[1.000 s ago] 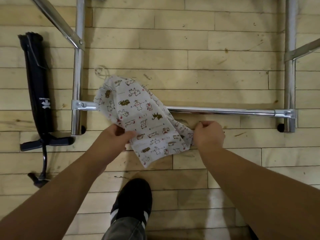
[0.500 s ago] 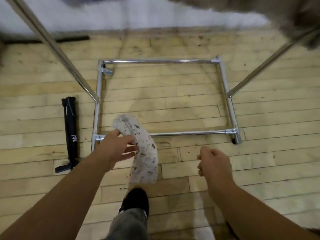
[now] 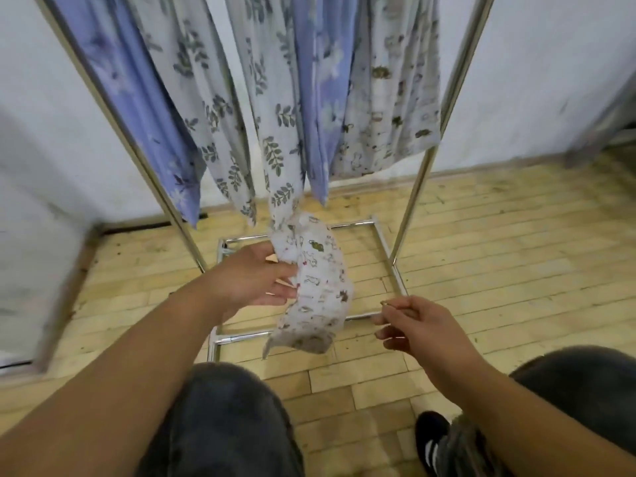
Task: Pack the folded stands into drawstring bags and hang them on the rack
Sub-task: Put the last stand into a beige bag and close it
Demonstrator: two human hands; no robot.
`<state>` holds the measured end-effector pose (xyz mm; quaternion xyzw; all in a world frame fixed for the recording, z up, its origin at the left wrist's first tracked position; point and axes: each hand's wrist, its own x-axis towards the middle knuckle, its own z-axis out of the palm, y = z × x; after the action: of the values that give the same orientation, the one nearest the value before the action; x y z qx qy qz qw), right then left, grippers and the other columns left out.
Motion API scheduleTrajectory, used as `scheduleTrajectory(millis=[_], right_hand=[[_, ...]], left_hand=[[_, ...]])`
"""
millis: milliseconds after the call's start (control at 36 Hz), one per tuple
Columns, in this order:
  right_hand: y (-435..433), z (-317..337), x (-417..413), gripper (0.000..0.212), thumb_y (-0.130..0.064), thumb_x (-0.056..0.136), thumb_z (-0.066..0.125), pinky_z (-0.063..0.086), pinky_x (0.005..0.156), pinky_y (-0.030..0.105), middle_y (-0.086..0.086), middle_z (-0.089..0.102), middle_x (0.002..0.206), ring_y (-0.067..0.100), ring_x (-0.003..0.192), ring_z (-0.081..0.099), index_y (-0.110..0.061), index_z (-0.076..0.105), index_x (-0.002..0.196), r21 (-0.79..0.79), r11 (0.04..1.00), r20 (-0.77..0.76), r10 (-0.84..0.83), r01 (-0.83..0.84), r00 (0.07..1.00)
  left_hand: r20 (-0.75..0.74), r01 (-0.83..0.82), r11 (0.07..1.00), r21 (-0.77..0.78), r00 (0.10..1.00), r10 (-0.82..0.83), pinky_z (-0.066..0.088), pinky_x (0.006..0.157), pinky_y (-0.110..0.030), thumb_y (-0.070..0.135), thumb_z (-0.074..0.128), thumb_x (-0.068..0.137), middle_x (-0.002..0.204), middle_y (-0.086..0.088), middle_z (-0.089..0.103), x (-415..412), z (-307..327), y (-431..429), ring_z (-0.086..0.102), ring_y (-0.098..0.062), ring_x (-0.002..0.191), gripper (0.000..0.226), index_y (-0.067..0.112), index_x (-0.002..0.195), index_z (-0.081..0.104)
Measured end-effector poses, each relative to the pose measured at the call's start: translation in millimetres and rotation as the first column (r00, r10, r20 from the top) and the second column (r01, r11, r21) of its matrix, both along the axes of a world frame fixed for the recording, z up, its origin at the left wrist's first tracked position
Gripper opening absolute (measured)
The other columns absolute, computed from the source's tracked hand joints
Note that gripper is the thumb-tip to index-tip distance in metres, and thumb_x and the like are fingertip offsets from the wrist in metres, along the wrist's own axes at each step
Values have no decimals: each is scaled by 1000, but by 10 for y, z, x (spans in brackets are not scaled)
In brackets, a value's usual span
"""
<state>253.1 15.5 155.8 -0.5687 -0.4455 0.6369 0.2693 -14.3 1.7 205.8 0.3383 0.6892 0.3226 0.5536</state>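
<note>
My left hand [image 3: 251, 277] grips a white drawstring bag [image 3: 316, 290] printed with small animals; it hangs limp and crumpled in front of the chrome rack [image 3: 423, 173]. My right hand [image 3: 420, 328] hovers just right of the bag's lower end, fingers apart and pointing left, with nothing visibly in it. Several cloth bags [image 3: 268, 98] in blue floral, leaf and animal prints hang from the rack's top, which lies outside the frame. The held bag's upper end overlaps the tip of a leaf-print one. No folded stand is in view.
The rack's rectangular base frame [image 3: 241, 337] lies on the wooden floor below my hands. A white wall [image 3: 533, 80] stands behind the rack. My knees [image 3: 220, 418] and a black shoe [image 3: 430, 438] fill the lower edge.
My view has tilted up from the floor to the hanging bags. My right hand let go of the bag, which my left hand raised toward the rack. The black folded stand left the view.
</note>
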Motion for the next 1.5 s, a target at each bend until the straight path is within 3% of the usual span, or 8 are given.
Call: scheduleTrajectory(millis=[139,278,444,722,917,1056,1250,1500], right_hand=[[-333,194,316,29,-7,106,54,62,75,41,15,78,92,27,75,71,-29,67,119,13,1000,-106,-2,4,994],[-579,112,509,20,-1,105,53,60,66,36,20,77,93,28,73,71,0,71,114,-106,994,-169,-8,-10,986],[-728,78,577,22,-3,105,54,65,77,37,19,77,110,37,98,76,-4,73,116,-210,976,-224,13,-61,975],[-775,48,552,40,-46,102,59,60,94,49,9,77,117,27,105,74,-15,75,121,-273,931,-334,143,-241,932],[-800,-1,507,22,-25,103,64,62,83,43,15,79,104,26,91,73,-8,78,106,-135,980,-231,109,-143,967],[-769,-2,506,23,-21,104,60,63,81,39,14,80,101,29,96,77,-5,77,106,-47,998,-193,34,-44,981],[-728,-78,490,19,-19,103,63,63,88,43,8,80,99,26,98,77,-8,78,103,44,998,-143,-36,42,989],[-723,-59,454,21,-12,102,61,62,92,48,16,79,100,34,101,75,0,78,98,-7,998,-203,-58,58,977]], left_hand=[[-5,-2,998,62,1000,2,64,83,-34,14,70,96,106,-12,78,528,250,-442,75,-20,80,23,19,118,70],[-127,6,983,182,992,17,64,85,-40,18,64,101,89,16,77,1047,137,-964,73,-20,74,26,42,112,61],[-293,213,941,265,947,-132,62,79,-32,21,57,103,104,22,75,1341,-222,-1392,75,-8,83,63,63,145,35],[-647,638,769,43,604,-465,51,76,-29,33,48,105,102,13,63,1473,-495,-1621,60,-9,85,59,57,153,23],[-641,575,812,99,662,-390,56,71,-39,45,63,96,93,13,63,1482,-561,-1574,63,-4,81,33,45,120,40],[-708,500,858,122,650,-278,50,68,-29,64,48,98,97,21,60,1424,-635,-1542,58,2,84,22,42,100,47],[-707,282,952,120,697,-117,33,56,-30,63,33,104,66,7,49,1277,-800,-1460,48,-9,62,55,32,62,50],[-651,245,969,21,739,-172,40,51,-29,68,62,88,57,6,59,1222,-858,-1432,53,-9,53,51,22,65,67]])
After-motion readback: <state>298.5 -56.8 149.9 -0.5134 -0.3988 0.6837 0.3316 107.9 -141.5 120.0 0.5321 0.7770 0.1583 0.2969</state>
